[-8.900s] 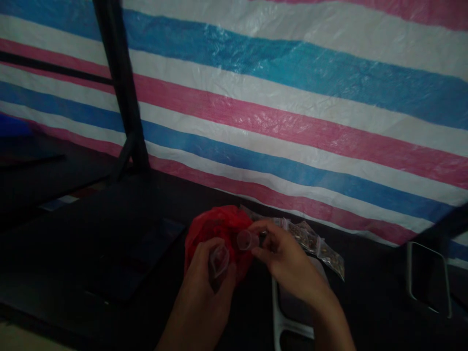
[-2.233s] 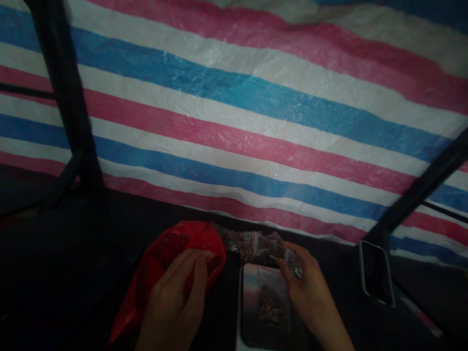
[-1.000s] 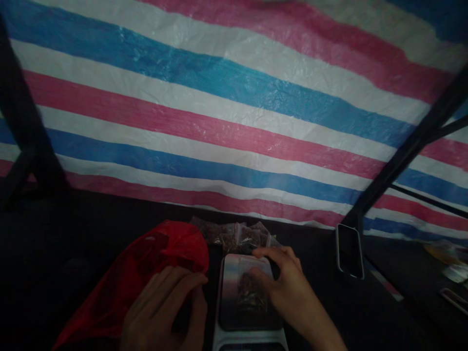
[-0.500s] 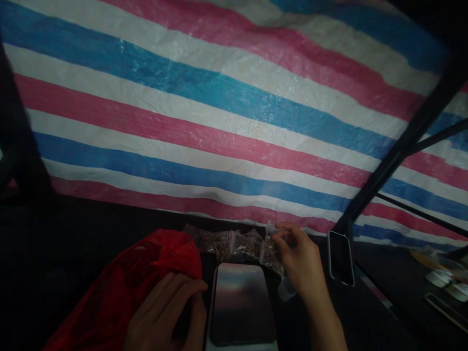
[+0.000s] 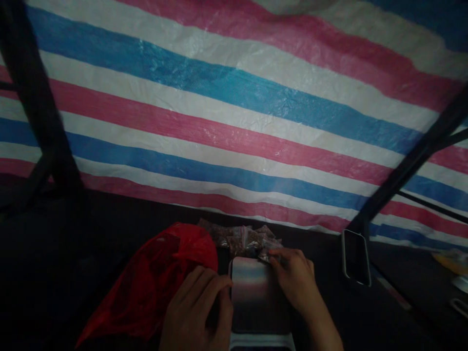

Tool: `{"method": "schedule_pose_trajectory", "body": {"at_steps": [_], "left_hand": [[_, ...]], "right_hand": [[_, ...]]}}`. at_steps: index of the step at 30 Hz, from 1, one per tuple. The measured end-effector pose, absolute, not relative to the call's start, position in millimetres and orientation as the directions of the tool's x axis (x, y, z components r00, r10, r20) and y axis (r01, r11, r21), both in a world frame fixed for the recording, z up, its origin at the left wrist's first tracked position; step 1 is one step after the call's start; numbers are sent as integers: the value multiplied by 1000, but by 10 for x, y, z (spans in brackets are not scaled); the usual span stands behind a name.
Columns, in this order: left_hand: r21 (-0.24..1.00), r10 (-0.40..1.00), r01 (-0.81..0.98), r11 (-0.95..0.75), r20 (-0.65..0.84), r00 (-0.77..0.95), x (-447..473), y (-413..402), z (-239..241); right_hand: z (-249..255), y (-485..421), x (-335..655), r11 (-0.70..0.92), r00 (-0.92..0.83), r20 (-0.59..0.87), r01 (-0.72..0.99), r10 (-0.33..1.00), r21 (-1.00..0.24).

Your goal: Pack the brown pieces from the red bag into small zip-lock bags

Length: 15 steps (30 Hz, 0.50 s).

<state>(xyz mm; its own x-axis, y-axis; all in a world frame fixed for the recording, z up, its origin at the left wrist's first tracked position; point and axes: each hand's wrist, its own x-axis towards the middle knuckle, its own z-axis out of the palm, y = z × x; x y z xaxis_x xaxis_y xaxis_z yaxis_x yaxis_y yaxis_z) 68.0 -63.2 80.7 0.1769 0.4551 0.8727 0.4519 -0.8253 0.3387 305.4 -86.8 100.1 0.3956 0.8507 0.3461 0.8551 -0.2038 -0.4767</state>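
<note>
My left hand [image 5: 197, 312] rests with curled fingers on the edge of a red plastic bag [image 5: 153, 282], at the left side of a small scale [image 5: 256, 297] whose shiny platform is bare. My right hand [image 5: 294, 278] pinches a small clear packet [image 5: 266, 254] of brown bits at the scale's far right corner. Behind the scale lies a row of several similar filled packets [image 5: 237, 236].
A phone [image 5: 355, 257] lies face up to the right on the dark table. A striped pink, blue and white tarp [image 5: 234, 122] hangs close behind. Dark frame bars [image 5: 405, 170] cross at left and right. Pale objects [image 5: 453, 258] sit at the far right edge.
My right hand lifted the packet off the scale platform, raised it, and has brought it down to the row behind the scale. The left hand stays on the red bag.
</note>
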Motion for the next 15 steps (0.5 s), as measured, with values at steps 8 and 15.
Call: {"method": "schedule_pose_trajectory", "body": {"at_steps": [8,15], "left_hand": [[262,389,517,-815,909,153,587,-573,809],[258,410,550,-794,896,173,581,-574,689]], "right_hand": [[948,-671,3027,-266,432,319,852,843,-451],[1140,-664,3129,-303,511,393,823,764,-481]]}}
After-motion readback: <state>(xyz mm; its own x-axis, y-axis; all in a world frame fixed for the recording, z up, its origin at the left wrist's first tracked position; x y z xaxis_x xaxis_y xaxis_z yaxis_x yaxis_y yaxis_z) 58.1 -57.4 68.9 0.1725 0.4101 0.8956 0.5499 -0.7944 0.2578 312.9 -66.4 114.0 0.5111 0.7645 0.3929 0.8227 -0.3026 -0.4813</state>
